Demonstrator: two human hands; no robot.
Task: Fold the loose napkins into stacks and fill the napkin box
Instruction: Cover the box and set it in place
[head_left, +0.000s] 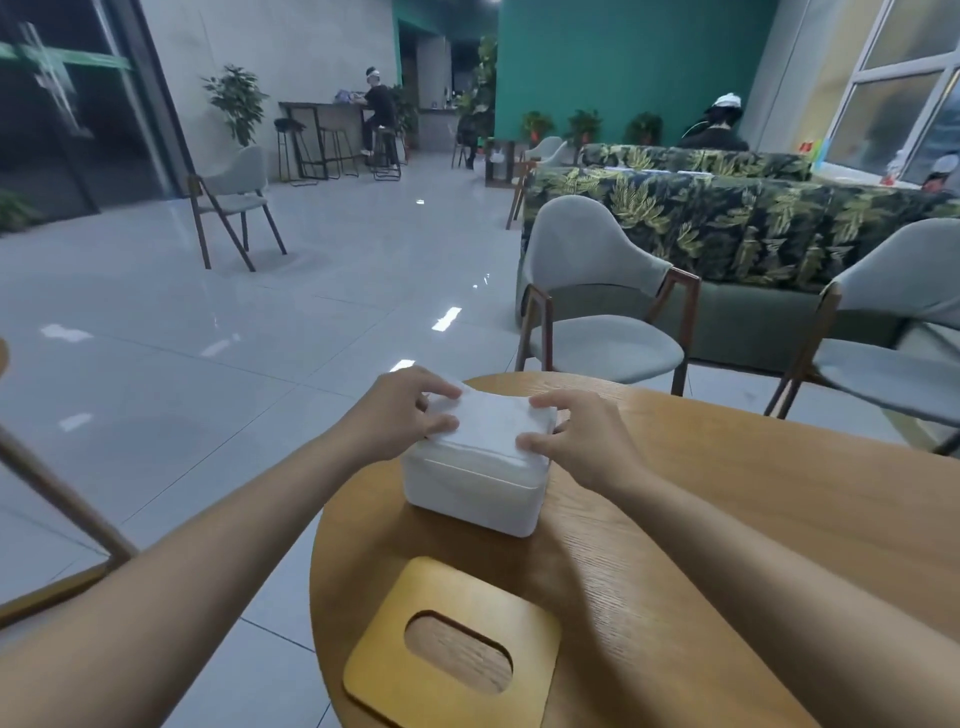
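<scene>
A white napkin box (470, 491) stands open on the round wooden table (727, 519). A stack of white napkins (491, 423) rests across its top opening, rising above the rim. My left hand (402, 415) grips the stack's left edge, fingers curled over the top. On the right edge sits my right hand (576, 434), thumb at the near corner and fingers along the far side. The box's wooden lid (452, 647), with an oval slot, lies flat on the table closer to me.
Two grey padded chairs (597, 312) (893, 332) stand beyond the table, with a leaf-patterned sofa (727, 218) behind them. The table's left edge drops to tiled floor (208, 338). People sit far off in the room.
</scene>
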